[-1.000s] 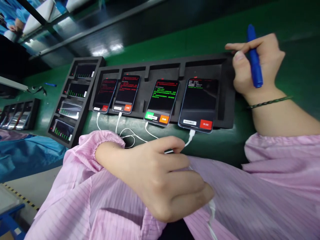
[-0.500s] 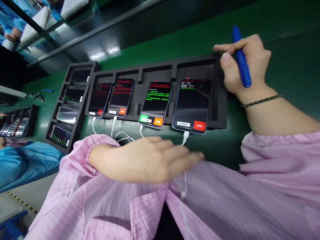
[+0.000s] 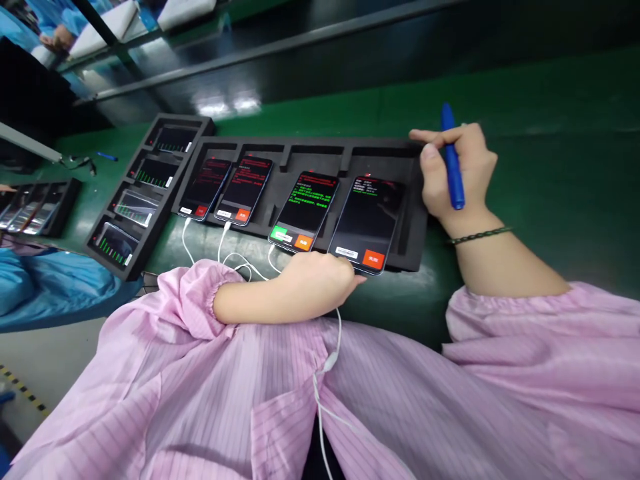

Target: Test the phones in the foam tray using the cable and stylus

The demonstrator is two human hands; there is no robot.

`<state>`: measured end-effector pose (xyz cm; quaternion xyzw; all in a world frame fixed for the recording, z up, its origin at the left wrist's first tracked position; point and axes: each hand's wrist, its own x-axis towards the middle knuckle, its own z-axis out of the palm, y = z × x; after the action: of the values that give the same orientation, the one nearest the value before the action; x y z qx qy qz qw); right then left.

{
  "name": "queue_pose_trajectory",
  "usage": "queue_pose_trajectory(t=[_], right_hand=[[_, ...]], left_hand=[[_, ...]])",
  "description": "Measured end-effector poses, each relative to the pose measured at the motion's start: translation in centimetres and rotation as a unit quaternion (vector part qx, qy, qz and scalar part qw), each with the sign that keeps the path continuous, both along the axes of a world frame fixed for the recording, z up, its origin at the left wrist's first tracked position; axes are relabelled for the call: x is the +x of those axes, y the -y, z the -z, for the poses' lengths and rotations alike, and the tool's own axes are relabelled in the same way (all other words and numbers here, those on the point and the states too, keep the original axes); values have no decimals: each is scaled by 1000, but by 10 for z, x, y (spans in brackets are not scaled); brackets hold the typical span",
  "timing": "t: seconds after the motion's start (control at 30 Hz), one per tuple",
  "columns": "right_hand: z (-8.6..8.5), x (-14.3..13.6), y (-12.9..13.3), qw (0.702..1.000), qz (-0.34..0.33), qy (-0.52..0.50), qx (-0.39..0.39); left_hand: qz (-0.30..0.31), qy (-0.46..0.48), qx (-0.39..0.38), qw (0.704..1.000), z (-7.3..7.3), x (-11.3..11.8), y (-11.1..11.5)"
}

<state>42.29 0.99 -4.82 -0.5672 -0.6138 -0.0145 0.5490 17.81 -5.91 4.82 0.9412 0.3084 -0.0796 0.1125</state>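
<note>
A black foam tray (image 3: 423, 207) holds several phones with lit screens and white cables. My left hand (image 3: 320, 283) is closed at the lower edge of the rightmost phone (image 3: 367, 217), around the cable end there; its fingertips and the plug are hidden. Just left of it lies a phone with green text and an orange button (image 3: 306, 207). My right hand (image 3: 457, 170) is closed with a blue pen (image 3: 453, 167) between its fingers, and its fingertips rest at the tray's upper right corner. Two phones with red text (image 3: 205, 190) lie farther left.
Another black tray (image 3: 135, 260) with several phones stands at an angle on the left. A third tray (image 3: 67, 217) lies at the far left, near a person in blue clothing (image 3: 60, 290). A blue pen (image 3: 107, 157) lies behind. White cables (image 3: 337, 340) cross my lap.
My left hand has closed and moved up to the rightmost phone's lower edge, where the plug was visible before. The view has shifted; my right hand still holds the pen at the tray's corner.
</note>
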Motion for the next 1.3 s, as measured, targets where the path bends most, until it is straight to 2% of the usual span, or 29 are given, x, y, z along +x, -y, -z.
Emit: queue_pose_trajectory(t=[0.2,0.47,0.57,0.63,0.7,0.77,0.83,0.9,0.93,0.97,1.0,1.03,1.1,1.13,1.2,1.3], right_hand=[[2,-1,6,1000,-27,10,3],[3,-3,7,997,-16,58,48],[1,-5,7,997,-20,56,52],[1,-5,7,996,-14,58,61],[3,-5,5,995,1,66,71],[4,-5,4,994,14,74,74],[5,-4,2,994,20,77,72],[5,-3,1,995,21,74,61],[5,-4,1,996,21,72,54],[5,-4,1,996,23,69,46],[4,-4,1,997,24,66,40],[4,-5,1,997,27,65,37],[3,-6,0,997,37,62,38],[3,-6,0,997,44,59,38],[3,-5,0,996,57,55,37],[6,-3,0,994,61,67,54]], left_hand=[[-49,-21,-11,999,5,7,6],[-107,48,-35,992,26,4,7],[-105,60,-58,991,32,3,8],[-85,72,-93,989,28,-2,9],[-55,126,-157,978,17,-14,10],[-41,225,-261,938,1,-37,10],[-82,320,-400,855,-14,-67,7],[-191,374,-506,753,-20,-99,0],[-261,396,-504,722,-20,-114,-5],[-335,425,-449,711,-17,-126,-12],[-401,442,-351,721,-12,-136,-19],[-452,431,-232,746,-6,-143,-26],[-497,337,-40,799,5,-148,-38],[-497,272,8,824,10,-147,-43],[-477,166,28,863,15,-144,-50],[-423,99,21,901,14,-142,-57]])
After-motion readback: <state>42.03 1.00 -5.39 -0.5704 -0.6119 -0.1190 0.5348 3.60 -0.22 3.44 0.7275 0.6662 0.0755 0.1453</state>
